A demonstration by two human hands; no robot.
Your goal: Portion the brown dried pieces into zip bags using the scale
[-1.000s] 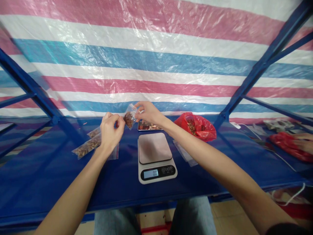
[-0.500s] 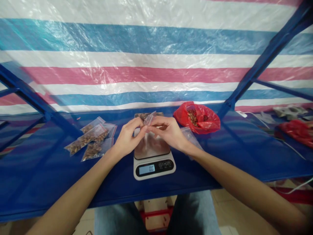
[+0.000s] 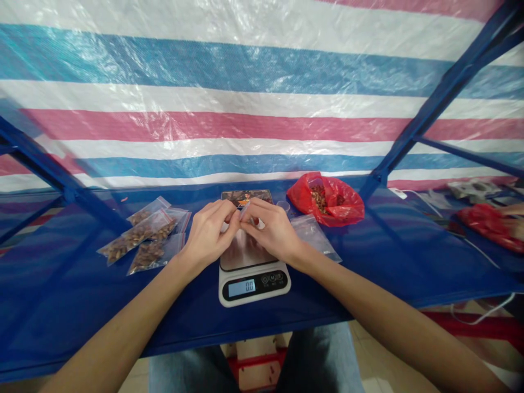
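Observation:
My left hand point(image 3: 213, 226) and my right hand point(image 3: 271, 227) meet above the kitchen scale point(image 3: 254, 288), whose display reads 0.0. Both are closed, fingertips pinching a small clear zip bag point(image 3: 244, 210) between them; most of it is hidden by the fingers. To the left lie several filled zip bags point(image 3: 149, 255) with brown, nut-like pieces inside. Right of the scale, flat clear bags point(image 3: 314, 236) rest by my right wrist. Behind them sits an opened red plastic bag point(image 3: 347, 204) holding more brown pieces.
A picture card or box point(image 3: 256, 195) and a small clear round cup or lid point(image 3: 283, 206) are behind the scale. Blue metal bars point(image 3: 426, 103) slope at both sides, with a striped sheet point(image 3: 204, 125) behind. At far right, another person's hand point(image 3: 514, 213) is near a red bag.
My hands have come closer together and the bag's top shows less between them. The view has shifted slightly. Another person's hand has appeared at the far right.

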